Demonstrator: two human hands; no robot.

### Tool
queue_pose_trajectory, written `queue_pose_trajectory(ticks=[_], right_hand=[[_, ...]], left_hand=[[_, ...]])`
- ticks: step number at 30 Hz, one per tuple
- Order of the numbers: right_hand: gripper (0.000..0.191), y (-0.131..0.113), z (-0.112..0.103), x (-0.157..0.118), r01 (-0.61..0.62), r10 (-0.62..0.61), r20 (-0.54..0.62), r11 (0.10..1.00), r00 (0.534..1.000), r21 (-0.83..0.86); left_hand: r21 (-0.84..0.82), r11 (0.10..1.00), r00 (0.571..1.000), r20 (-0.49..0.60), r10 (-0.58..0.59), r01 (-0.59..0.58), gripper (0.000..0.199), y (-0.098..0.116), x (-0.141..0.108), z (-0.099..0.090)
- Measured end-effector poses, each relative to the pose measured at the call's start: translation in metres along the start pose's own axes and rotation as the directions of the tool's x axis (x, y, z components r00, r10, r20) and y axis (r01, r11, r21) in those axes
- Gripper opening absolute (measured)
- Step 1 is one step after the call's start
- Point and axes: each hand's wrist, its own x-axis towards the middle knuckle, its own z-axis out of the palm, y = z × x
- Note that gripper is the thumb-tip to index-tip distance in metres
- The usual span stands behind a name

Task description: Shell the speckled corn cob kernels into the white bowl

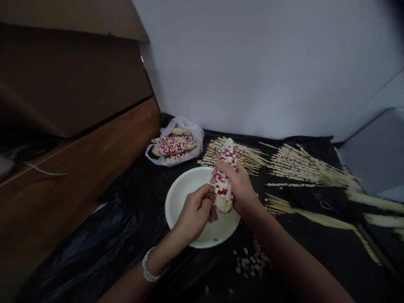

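An ear of corn (224, 185) with cream and dark-red kernels is gripped in my right hand (241, 185), whose thumb lies across it. The ear stands nearly upright in view, over the right part of a white basin (172, 206). At its lower left side is my left hand (197, 210), its fingers curled in against the kernels; what the fingertips hold, if anything, is hidden. A beaded bracelet (147, 265) circles my left wrist. Little of the basin's inside is covered except by my hands and the ear.
Behind the basin, a plastic bag (199, 136) holds several ears of corn (175, 148). Skewers threaded with kernels (295, 164) lie to the right, near bare sticks (280, 205) and stripped cobs (375, 201). Loose kernels (251, 263) are scattered on black plastic sheeting (126, 235). A white wall rises behind.
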Motion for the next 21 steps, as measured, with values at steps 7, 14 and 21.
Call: queue_pose_trajectory(ticks=[7, 14, 21], right_hand=[[0.037, -0.004, -0.002, 0.000, 0.077, -0.078, -0.044, 0.997, 0.996, -0.017], [0.036, -0.004, -0.001, -0.003, 0.092, -0.097, -0.062, 0.993, 0.993, -0.068], [0.034, 0.001, -0.002, -0.001, 0.073, -0.075, -0.049, 0.997, 0.996, -0.041]], left_hand=[[-0.348, 0.932, 0.986, 0.158, -0.046, 0.099, 0.038, 0.003, 0.001, 0.001], [-0.299, 0.952, 0.992, 0.124, -0.030, 0.066, 0.040, 0.010, 0.000, 0.007], [-0.282, 0.958, 0.997, 0.076, -0.029, 0.050, 0.034, 0.006, 0.001, 0.009]])
